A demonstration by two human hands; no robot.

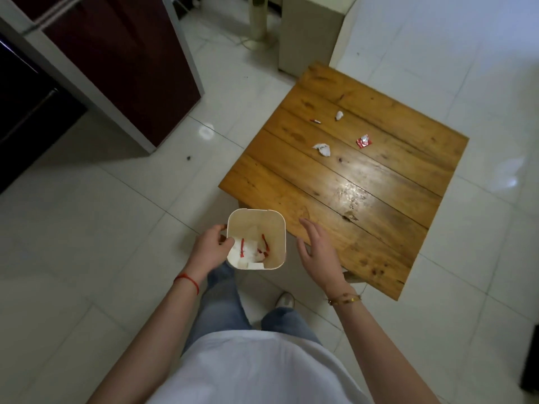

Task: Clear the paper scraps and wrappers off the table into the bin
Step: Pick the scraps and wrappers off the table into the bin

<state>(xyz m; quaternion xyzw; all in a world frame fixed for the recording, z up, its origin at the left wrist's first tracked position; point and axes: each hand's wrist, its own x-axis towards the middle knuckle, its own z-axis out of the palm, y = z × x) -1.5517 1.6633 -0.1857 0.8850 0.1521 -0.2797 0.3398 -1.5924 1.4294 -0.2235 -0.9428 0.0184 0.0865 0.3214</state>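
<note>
A small cream bin [275, 228] hangs beside the near left corner of the wooden table [364, 199]; white paper and red wrapper bits lie in its bottom. My left hand [211, 246] grips the bin's left rim. My right hand [318, 246] hovers open just right of the bin, over the table's near edge, holding nothing. On the far half of the table lie a crumpled white scrap [322, 149], a red wrapper [363, 140], a small white scrap [339, 115] and a thin red-and-white strip [315, 121].
White tiled floor surrounds the table. A dark red cabinet [122, 62] stands at the back left, a beige box-like unit [309, 33] behind the table's far corner, and a fan stand [258, 21] beside it. My legs and a shoe [285, 300] are below the bin.
</note>
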